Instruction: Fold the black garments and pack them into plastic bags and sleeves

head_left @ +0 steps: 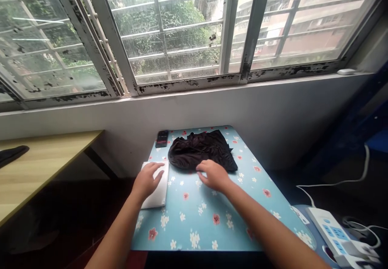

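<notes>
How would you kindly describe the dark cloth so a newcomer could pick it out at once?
Below the window stands a blue flowered table. On its far half, by the right hand, lies the dark cloth. It is a wide, crumpled heap, unlike the flat white packet by the left hand.

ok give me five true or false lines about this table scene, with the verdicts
1. The dark cloth lies on the flowered table. True.
2. The white flat item is nearer the left hand than the right hand. True.
3. The right hand is at the far edge of the dark cloth. False: it is at the near edge; whether it touches is hard to tell.
4. The small dark item lies at the table's near right corner. False: it lies at the far left corner.
5. A power strip is to the right of the table. True.
</notes>
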Action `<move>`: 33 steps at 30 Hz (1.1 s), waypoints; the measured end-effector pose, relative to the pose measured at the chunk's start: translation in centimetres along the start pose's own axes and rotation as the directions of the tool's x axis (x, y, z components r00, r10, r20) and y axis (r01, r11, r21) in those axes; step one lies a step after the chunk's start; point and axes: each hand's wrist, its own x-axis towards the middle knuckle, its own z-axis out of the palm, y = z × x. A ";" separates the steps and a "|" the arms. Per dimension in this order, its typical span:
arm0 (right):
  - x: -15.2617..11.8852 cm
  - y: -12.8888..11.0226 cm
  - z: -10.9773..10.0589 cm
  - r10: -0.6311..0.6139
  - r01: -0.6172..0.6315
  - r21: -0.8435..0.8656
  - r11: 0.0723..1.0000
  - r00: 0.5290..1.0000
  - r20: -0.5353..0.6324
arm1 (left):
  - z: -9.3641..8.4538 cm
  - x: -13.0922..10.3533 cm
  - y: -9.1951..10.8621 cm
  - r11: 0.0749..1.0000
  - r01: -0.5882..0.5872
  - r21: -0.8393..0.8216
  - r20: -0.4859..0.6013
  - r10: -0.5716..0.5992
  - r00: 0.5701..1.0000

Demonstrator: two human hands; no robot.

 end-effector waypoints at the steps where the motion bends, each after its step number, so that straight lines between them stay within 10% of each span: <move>1: -0.3 1.6 -1.3 -0.004 0.004 -0.029 1.000 1.000 -0.010 | 0.8 1.0 0.6 1.000 -0.021 -0.015 0.032 0.021 0.999; 6: -3.3 8.4 -6.0 0.059 -0.077 -0.121 0.990 0.988 -0.145 | 5.4 4.0 1.4 0.994 0.105 -0.007 0.063 -0.104 0.993; 12: -6.2 12.4 -6.7 0.210 -0.217 -0.064 0.974 0.972 -0.102 | 7.6 3.6 0.7 0.994 0.099 -0.051 -0.003 -0.099 0.995; 33: -5.5 14.2 -5.3 0.351 -0.339 0.114 0.934 0.929 -0.113 | 9.5 4.0 -2.3 0.958 0.126 -0.259 -0.010 -0.134 0.991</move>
